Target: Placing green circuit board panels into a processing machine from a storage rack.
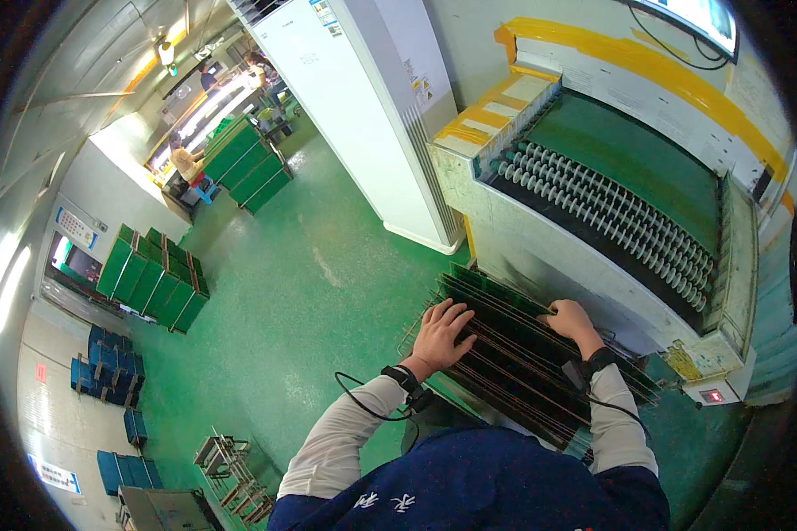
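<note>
A rack of thin, dark upright panels [505,354] stands right in front of my body, its panels in close rows with copper-coloured edges. Over the left part of these rows lies my left hand [441,336], open, its fingers spread across the panel edges. At the far right side my right hand [572,320] has its fingers curled at the edge of a panel, closed on it as far as I can see. Its fingertips are partly hidden. Both wrists wear black bands with cables.
A conveyor machine [593,221] with white rollers stands ahead on the right, beside a tall white cabinet unit [354,106]. Green panel racks [155,279] and blue bins [111,367] line the left. A metal frame cart [235,473] is lower left. People sit far back.
</note>
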A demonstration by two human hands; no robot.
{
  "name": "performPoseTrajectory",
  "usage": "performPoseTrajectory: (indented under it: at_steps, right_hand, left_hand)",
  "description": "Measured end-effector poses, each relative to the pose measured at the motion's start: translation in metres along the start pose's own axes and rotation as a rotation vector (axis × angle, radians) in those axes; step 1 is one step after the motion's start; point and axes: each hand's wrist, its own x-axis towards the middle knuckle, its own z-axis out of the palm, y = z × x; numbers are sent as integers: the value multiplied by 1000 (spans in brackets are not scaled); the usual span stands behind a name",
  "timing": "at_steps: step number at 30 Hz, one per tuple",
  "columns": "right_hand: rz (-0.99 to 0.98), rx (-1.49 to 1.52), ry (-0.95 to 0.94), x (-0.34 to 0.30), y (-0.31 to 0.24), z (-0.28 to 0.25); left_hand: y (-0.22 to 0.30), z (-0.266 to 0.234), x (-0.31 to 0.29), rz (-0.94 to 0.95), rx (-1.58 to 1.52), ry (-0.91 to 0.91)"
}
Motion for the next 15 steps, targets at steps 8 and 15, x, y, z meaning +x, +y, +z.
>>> performPoseTrajectory:
  at_steps: [8, 15]
  right_hand:
    - [4, 4, 1, 1, 1, 1]
    - [-27, 8, 42, 3, 6, 6]
  left_hand:
    - [0, 0, 0, -2, -2, 5]
    - [1, -1, 0, 9, 13, 3]
